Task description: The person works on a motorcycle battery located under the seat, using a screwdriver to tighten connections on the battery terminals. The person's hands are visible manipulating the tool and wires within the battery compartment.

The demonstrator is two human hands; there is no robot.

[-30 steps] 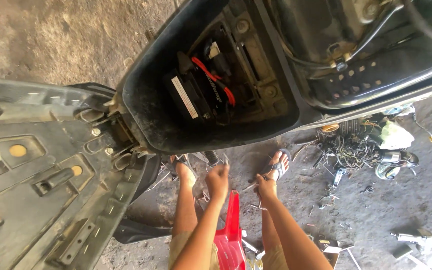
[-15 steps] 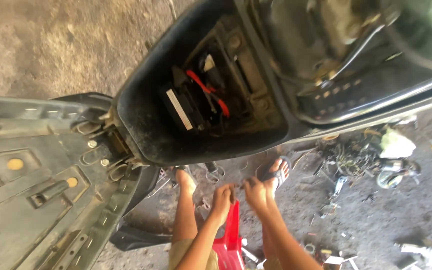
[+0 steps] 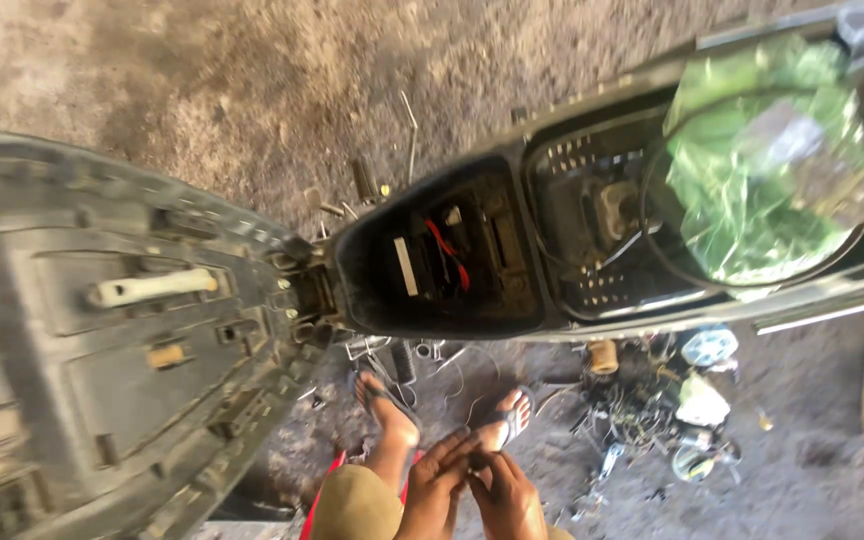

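nearest to me, at the bottom edge, my left hand (image 3: 437, 490) and right hand (image 3: 508, 498) meet in front of my knees, fingers (image 3: 452, 455) curled against each other; i cannot tell whether anything is pinched between them. a strip of red seat (image 3: 324, 483) shows beside my left leg. just beyond, my two sandalled feet (image 3: 389, 402) rest on the dirt floor (image 3: 202, 80). to the right of the feet lies a heap of small parts and wires (image 3: 667, 410). above the feet, the open under-seat compartment (image 3: 432, 260) of the scooter holds a battery with a red lead (image 3: 444, 250). the raised seat underside (image 3: 122, 330) fills the left. farther right, green plastic wrap (image 3: 762, 160) covers the scooter body.
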